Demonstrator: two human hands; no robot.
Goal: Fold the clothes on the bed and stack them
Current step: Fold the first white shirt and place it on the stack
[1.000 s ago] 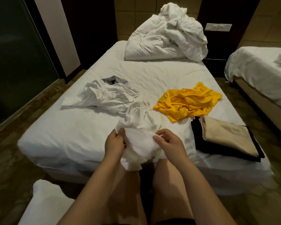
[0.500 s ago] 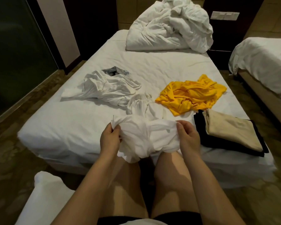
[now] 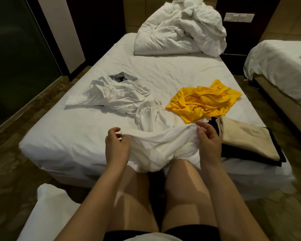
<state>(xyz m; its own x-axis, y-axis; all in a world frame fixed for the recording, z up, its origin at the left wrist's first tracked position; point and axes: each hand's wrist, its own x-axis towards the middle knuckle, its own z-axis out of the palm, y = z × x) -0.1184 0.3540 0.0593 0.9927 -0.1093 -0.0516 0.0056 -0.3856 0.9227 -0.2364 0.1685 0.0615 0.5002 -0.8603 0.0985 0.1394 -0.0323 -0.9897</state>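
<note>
A white garment (image 3: 161, 145) hangs stretched between my hands over the near edge of the bed (image 3: 68, 141), its far end trailing back onto the sheet. My left hand (image 3: 116, 145) pinches its left edge and my right hand (image 3: 208, 141) grips its right edge. A crumpled white garment (image 3: 115, 94) lies mid-left on the bed with a grey piece (image 3: 121, 77) behind it. A crumpled yellow garment (image 3: 203, 100) lies to the right. At the near right corner sits a stack: a folded beige garment (image 3: 245, 138) on a folded black one (image 3: 250, 156).
A bundled white duvet (image 3: 179, 32) fills the head of the bed. A second bed (image 3: 276, 63) stands to the right across a narrow floor gap. A white pillow (image 3: 47, 213) lies at my lower left. My bare knees are against the bed's near edge.
My hands have moved apart, spreading the bunched white garment into a wide band. The right hand has shifted right toward the folded stack.
</note>
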